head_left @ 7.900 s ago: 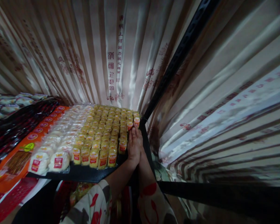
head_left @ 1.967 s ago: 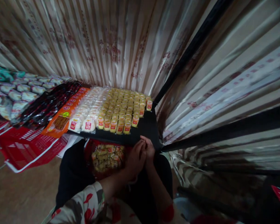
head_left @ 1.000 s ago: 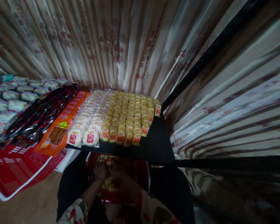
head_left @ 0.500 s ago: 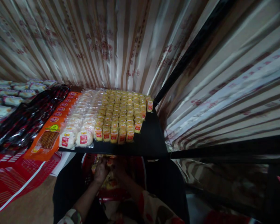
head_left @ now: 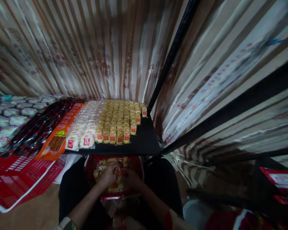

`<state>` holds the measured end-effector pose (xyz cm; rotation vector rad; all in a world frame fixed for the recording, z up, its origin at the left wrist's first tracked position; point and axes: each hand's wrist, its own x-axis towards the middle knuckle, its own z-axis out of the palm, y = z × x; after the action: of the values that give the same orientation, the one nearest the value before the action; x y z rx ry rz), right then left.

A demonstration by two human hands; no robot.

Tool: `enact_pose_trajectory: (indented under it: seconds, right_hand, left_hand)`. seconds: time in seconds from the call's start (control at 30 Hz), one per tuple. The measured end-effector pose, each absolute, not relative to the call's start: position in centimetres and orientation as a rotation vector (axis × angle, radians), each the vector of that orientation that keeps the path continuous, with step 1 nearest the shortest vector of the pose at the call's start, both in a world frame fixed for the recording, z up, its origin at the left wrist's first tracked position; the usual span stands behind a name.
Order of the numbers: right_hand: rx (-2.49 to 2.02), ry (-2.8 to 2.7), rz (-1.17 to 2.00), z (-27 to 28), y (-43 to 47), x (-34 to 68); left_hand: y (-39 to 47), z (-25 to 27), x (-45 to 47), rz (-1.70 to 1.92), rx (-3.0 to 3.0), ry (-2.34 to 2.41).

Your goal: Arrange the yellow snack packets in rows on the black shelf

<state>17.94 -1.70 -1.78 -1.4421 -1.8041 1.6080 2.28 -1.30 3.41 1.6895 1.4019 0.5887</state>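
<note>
Both hands were down in a red basket (head_left: 136,163) on the person's lap, below the front edge of the black shelf (head_left: 144,142). Left hand (head_left: 108,174) curled over the yellow snack packets (head_left: 99,167) in the basket, fingers bent into the pile, seemingly grasping some, though the dim blurred view made the exact grip hard to call. Right hand (head_left: 131,177) just beside it, fingers also bent down onto the packets; can't tell whether it held one or only touched. The two hands nearly met at the fingertips over the middle of the basket.

On the shelf above: rows of small yellow packets with red labels (head_left: 120,123) standing upright, filling the middle and right part, with one single packet (head_left: 144,111) at the far right back corner. Left of them, rows of white round buns in clear wrap (head_left: 83,134). Further left, orange flat packs (head_left: 59,137), then dark glossy packs (head_left: 38,126), then pale packets (head_left: 9,115) at the far left. A red mesh basket (head_left: 19,174) lay flat below the shelf's left part. Striped satin curtain (head_left: 98,48) hung behind, with a black pole (head_left: 172,52) running up from the shelf's right back corner
</note>
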Motion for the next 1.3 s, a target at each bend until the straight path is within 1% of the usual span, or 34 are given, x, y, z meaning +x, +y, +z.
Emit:
enact_pose_trajectory:
  seconds: [0.17,0.33,0.47,0.6,0.83,0.93,1.03,1.17,1.3]
  right_hand:
    - [-1.399,-1.654,1.543,1.6,-2.4,20.9]
    - [-1.454,-1.601,1.393,5.1,-2.4,23.0]
    - [-1.381,-1.538,1.313,6.6,-1.9,23.5]
    - [-1.412,-1.469,1.191,6.6,-1.2,23.9]
    - [-1.478,-1.361,1.019,6.5,1.2,25.4]
    - [-1.511,-1.318,0.967,6.6,2.7,26.1]
    - [-1.581,-1.305,0.864,6.4,4.4,26.6]
    - [-1.655,-1.290,0.728,5.6,7.2,26.9]
    - [-1.684,-1.288,0.676,4.9,10.0,26.8]
  left_hand:
    - [-1.2,6.8,5.0,0.598,1.758,1.346]
    - [-1.0,8.3,7.7,0.852,1.746,1.499]
    - [-0.8,8.9,9.2,0.932,1.758,1.644]
    - [-0.9,9.5,10.1,1.000,1.724,1.694]
    - [-0.7,9.1,12.0,0.994,1.703,1.528]
    - [0.2,9.2,13.3,0.988,1.676,1.481]
    - [1.4,9.3,14.8,1.058,1.637,1.450]
    - [3.1,8.5,16.8,1.122,1.552,1.461]
    - [5.4,7.7,18.2,1.100,1.424,1.436]
